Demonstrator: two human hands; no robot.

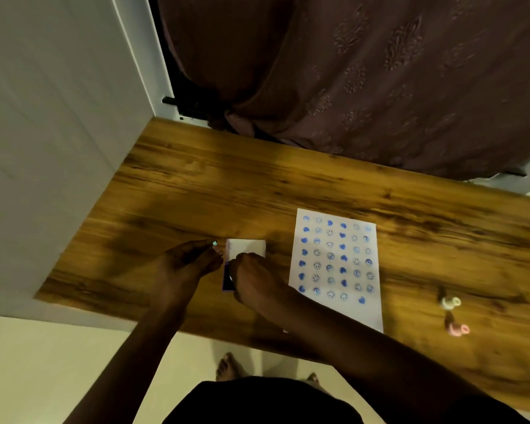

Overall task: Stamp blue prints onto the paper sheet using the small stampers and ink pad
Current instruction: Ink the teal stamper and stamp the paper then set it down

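Note:
The white paper sheet point(337, 270) lies on the wooden table point(257, 185), covered with rows of blue hearts and smiley prints. To its left sits the ink pad point(247, 247), its white lid raised and a strip of dark blue pad showing at the left edge. My right hand point(254, 281) rests curled over the pad and hides most of it. My left hand point(190, 266) is just left of it, fingertips pinched at the lid's left edge. Two small stampers lie right of the sheet, a white one point(449, 302) and a pink one point(458, 329). The hands are motion-blurred.
A white wall panel point(58, 148) borders the table's left side. A brown patterned curtain point(364, 71) hangs behind the far edge. Below the near edge I see cream floor, my bare feet point(227, 367) and dark clothing.

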